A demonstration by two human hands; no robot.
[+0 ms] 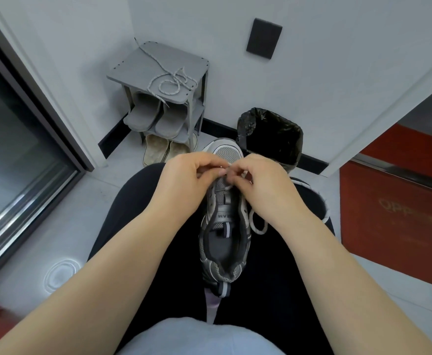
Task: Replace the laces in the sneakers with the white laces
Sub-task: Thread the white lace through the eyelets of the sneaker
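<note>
Together, left hand (192,172), right hand (263,183) fingers (233,178) pinch white lace (258,224), atop sneaker (225,242)

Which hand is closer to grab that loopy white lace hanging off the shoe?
Probably the right hand: the white lace loops beside the sneaker just under its wrist. The left hand is on the sneaker's other side.

**A home entryway**

A small grey plastic shoe rack (133,70) stands in the white-walled corner, with grey slippers (143,116) on its shelf and beige slippers (156,149) beneath. Nearby are a black-bagged waste bin (271,134) and a red doormat (394,208).
</note>
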